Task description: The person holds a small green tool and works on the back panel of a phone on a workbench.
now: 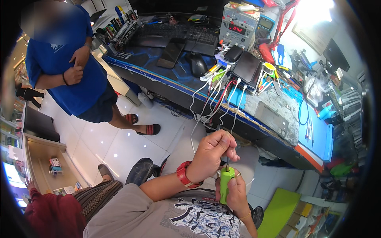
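Observation:
My left hand (212,152), with a red band at the wrist, is raised in front of the bench. Its thumb and fingers are pinched together on a thin wire-like piece (228,161), which runs down to the top of a bright green, block-shaped handheld device (226,186). My right hand (237,195) is wrapped round that device and holds it upright just below the left hand. A small brass-coloured tip shows at the device's top. Its exact kind cannot be made out, and fingers cover part of its side.
A bench holds a power supply (237,27), keyboard (198,40), mouse (197,64), phones (172,52) and loose tools. White cables (193,104) hang over its front edge. A person in blue (65,79) stands at left; another in dark red (55,210) sits near a wooden cabinet (41,148).

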Tool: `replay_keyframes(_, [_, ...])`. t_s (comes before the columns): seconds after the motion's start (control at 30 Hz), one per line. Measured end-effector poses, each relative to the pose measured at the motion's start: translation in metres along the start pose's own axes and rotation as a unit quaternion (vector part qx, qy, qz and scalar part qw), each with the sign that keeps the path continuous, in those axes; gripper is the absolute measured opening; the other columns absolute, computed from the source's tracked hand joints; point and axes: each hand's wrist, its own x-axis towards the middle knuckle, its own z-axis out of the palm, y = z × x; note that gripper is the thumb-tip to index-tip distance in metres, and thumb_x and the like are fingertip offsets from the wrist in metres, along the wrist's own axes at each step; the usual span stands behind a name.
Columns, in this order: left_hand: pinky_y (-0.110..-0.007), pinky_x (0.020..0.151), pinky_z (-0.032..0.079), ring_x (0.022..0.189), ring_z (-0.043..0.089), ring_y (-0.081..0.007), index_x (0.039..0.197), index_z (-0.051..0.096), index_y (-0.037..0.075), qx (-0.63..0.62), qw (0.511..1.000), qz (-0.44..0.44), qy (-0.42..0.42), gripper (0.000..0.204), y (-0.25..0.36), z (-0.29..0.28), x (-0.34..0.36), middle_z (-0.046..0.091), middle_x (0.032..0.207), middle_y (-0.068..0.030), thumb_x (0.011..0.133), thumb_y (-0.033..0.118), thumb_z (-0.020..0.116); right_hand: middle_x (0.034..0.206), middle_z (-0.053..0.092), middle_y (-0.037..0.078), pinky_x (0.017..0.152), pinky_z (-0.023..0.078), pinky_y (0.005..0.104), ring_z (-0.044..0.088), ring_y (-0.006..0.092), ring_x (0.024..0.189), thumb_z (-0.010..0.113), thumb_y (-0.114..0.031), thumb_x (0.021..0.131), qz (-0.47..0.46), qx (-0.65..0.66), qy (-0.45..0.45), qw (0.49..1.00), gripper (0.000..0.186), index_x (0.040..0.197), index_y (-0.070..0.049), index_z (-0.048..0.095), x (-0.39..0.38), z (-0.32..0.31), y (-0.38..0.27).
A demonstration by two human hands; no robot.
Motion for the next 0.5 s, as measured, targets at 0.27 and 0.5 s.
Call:
replay_keyframes(0.27, [-0.041,0.080,0.064,0.068,0.060,-0.0149,0.103,0.058,0.004,-0.041,0.996,0.019,-0.071,0.028,0.031,0.041,-0.004,0.049,0.073,-0.0017,0.115,0.027,0.047,0.093,0.064,0.012,0.061,0.050,0.0294,0.061,0.0156,0.066,0.047,-0.046,0.112,-0.027,0.064,-0.033,0.997,0.056,0.150,-0.005,0.045,-0.029,0.009,-0.013])
replay_keyframes(0.5, [-0.039,0.093,0.061,0.070,0.057,-0.0119,0.100,0.060,0.005,-0.105,0.962,0.243,-0.069,0.023,0.097,-0.003,0.051,0.053,0.074,-0.0020,0.113,0.023,0.053,0.092,0.064,0.010,0.060,0.052,0.0301,0.062,0.0147,0.064,0.045,-0.048,0.113,0.044,0.006,-0.073,0.996,0.055,0.147,-0.005,0.047,-0.039,0.009,0.023])
